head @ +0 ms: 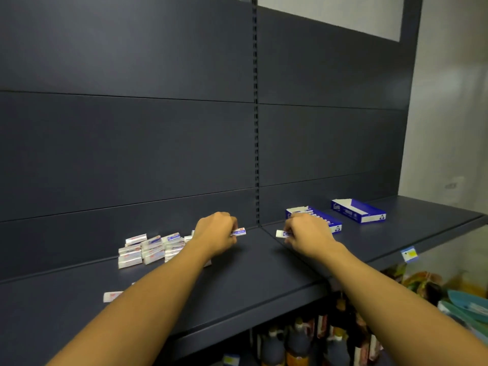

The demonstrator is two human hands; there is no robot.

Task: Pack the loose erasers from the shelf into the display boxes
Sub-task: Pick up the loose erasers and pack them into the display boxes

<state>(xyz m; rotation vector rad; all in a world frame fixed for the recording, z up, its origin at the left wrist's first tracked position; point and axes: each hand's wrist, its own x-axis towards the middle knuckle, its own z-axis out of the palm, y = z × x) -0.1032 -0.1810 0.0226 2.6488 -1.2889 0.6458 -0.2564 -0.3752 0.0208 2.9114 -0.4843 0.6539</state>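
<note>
Several loose white erasers (148, 250) in blue-and-red sleeves lie heaped on the dark shelf (250, 281), left of centre. A single eraser (112, 296) lies near the shelf's front edge, partly behind my left forearm. My left hand (215, 233) pinches one eraser (239, 231) just right of the heap. My right hand (307, 232) pinches another eraser (282, 234) in front of the nearer blue display box (320, 219), which holds a row of erasers. A second blue display box (359, 210) stands further right, open; its inside is hidden.
The dark back panel rises behind the shelf, with a slotted upright (256, 154) at the middle. A price tag (408, 254) hangs on the shelf edge at right. Bottles (298, 342) stand on the shelf below, and teal plastic ware (467, 305) sits lower right.
</note>
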